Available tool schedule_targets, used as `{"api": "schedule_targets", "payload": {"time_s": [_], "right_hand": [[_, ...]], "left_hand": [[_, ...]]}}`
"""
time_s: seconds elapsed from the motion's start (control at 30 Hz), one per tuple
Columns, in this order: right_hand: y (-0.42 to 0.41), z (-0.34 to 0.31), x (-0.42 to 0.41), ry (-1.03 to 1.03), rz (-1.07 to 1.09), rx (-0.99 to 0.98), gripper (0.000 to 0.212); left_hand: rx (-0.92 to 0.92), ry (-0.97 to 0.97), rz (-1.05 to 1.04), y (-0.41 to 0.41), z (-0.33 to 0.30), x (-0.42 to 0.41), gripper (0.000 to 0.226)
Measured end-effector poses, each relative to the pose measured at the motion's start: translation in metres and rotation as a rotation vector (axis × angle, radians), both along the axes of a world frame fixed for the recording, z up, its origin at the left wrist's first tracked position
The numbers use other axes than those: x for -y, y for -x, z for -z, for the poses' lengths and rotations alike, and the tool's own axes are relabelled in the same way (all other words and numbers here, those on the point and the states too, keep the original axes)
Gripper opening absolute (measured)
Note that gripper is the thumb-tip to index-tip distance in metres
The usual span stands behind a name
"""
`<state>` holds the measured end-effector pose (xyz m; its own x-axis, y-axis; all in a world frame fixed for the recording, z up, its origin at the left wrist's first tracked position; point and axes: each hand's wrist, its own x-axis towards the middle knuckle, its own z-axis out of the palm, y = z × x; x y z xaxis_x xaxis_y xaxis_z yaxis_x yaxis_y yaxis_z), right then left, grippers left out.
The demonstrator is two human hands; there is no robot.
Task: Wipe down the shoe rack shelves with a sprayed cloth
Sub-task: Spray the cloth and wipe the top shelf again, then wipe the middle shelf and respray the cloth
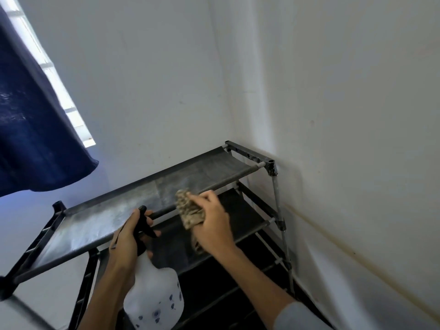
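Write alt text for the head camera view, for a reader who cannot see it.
A person's right hand holds a crumpled brown cloth at the front edge of a dusty black shoe rack's top shelf, while the left hand grips a white spray bottle by its black trigger head. The rack stands in a white-walled corner, with a dark blue curtain at upper left.

Two white walls [333, 91] are meeting in a corner; a dark blue curtain [35, 115] is hanging over a bright window [71, 110] at left.
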<state>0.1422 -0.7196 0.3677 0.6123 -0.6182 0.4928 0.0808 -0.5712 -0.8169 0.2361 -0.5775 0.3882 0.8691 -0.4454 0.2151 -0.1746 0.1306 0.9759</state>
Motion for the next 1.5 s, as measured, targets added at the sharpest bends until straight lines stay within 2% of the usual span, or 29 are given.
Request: {"api": "schedule_targets", "payload": {"time_s": [0.1,0.27,0.37,0.43,0.5,0.57,0.63,0.8,0.93,1.3,1.5], "right_hand": [[-0.007,0.001,-0.029,-0.210,-0.297,0.048,0.032],[-0.010,0.020,-0.061,-0.980,-0.506,0.061,0.018],[-0.015,0.033,-0.081,-1.364,-0.643,0.086,0.030],[-0.020,0.040,-0.096,-1.525,-0.744,0.121,0.042],[-0.027,0.048,-0.109,-1.613,-0.789,0.160,0.047],[-0.035,0.055,-0.122,-1.669,-0.795,0.181,0.049],[-0.043,0.062,-0.133,-1.701,-0.806,0.170,0.054],[-0.062,0.070,-0.139,-1.682,-0.777,0.214,0.055],[-0.072,0.085,-0.132,-1.646,-0.726,0.182,0.053],[-0.077,0.096,-0.129,-1.661,-0.666,0.211,0.051],[-0.070,0.095,-0.133,-1.607,-0.632,0.096,0.047]], "left_hand": [[-0.010,-0.035,0.022,0.003,-0.010,-0.010,0.038],[0.052,0.030,-0.112,0.006,-0.016,-0.056,0.039],[0.066,-0.016,-0.119,0.006,-0.003,-0.091,0.050],[0.066,-0.097,-0.094,0.008,0.008,-0.110,0.057],[-0.010,-0.172,-0.075,0.010,0.024,-0.126,0.060],[-0.161,-0.203,-0.075,0.013,0.040,-0.141,0.056],[-0.227,-0.214,-0.075,0.014,0.053,-0.153,0.051],[-0.184,-0.295,0.024,0.017,0.060,-0.156,0.047],[-0.182,-0.344,-0.071,0.018,0.068,-0.151,0.040],[-0.227,-0.411,-0.109,0.018,0.085,-0.143,0.024],[-0.126,-0.388,-0.103,0.024,0.079,-0.139,0.047]]}}
